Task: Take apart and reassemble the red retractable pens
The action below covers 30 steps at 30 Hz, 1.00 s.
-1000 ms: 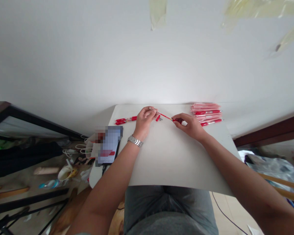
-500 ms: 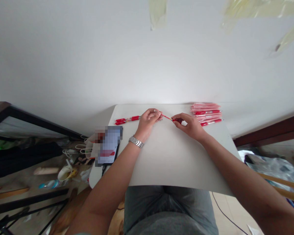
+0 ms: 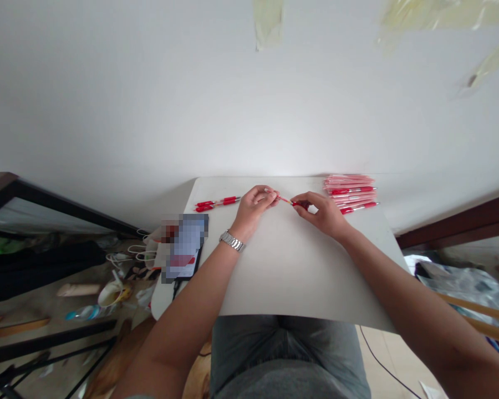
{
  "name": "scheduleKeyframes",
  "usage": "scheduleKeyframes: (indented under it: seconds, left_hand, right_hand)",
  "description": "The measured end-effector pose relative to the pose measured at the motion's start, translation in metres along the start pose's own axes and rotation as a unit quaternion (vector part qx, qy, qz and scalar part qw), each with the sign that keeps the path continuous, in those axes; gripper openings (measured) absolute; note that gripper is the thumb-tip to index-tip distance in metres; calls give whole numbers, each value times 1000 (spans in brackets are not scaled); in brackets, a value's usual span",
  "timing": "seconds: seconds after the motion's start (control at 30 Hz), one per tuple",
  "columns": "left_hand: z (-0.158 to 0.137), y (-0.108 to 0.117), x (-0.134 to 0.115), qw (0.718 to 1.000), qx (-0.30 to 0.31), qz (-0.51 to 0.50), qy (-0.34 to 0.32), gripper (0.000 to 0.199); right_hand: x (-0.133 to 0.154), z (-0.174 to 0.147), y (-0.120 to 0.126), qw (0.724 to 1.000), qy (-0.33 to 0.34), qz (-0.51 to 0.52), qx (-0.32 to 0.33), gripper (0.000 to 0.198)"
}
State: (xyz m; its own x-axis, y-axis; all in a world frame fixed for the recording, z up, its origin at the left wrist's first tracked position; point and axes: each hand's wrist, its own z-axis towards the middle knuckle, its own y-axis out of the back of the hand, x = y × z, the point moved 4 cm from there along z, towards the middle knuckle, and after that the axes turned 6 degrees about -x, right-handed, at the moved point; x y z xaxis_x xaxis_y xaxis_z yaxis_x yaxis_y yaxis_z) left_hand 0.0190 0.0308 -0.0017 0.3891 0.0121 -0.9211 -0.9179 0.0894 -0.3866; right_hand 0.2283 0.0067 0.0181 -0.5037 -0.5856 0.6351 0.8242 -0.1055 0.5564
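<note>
Between my hands, above the white table (image 3: 291, 271), runs a thin red pen refill (image 3: 284, 199). My left hand (image 3: 258, 202), with a metal watch (image 3: 232, 240) at its wrist, pinches the refill's left end. My right hand (image 3: 318, 210) is closed on a red pen barrel (image 3: 300, 205), from which the refill sticks out; most of the barrel is hidden by the fingers. Red pens (image 3: 216, 203) lie just left of my left hand. Beyond my right hand rests a pile of pink refills (image 3: 349, 182) with red pens (image 3: 360, 208) on and beside it.
A phone (image 3: 187, 246), partly blurred out, lies at the table's left edge with a cable below it. A white wall (image 3: 274, 122) stands right behind the table. On the floor at left are a cup (image 3: 110, 293) and a bottle (image 3: 83, 313); plastic bags (image 3: 478, 285) are at right.
My left hand has shifted slightly to the right along the refill, towards my right hand. My right hand stays in the same place.
</note>
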Motion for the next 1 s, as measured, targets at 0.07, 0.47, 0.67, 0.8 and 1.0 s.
scheduleKeyframes:
  seconds: [0.07,0.47,0.67,0.8,1.0]
  left_hand:
    - [-1,-1,0,1000,4,1,2,33]
    - [-2,-2,2,1000,18,10,8,28]
    - [-1,-3,2,1000,15,6,9,30]
    - [-1,-3,1,1000,8,8,0,32]
    - [0,-2,1,1000,-6,3,-10,32]
  right_hand:
    - [1,0,0,1000,-2,-1,1,20]
    - [2,-1,0,1000,-2,-1,0,19]
    - [1,-1,-1,1000,-7,4,4,20]
    - [-1,-2,-2,1000,-14,12,3,21]
    - [-2,-2,-2,1000,-24,18,4,22]
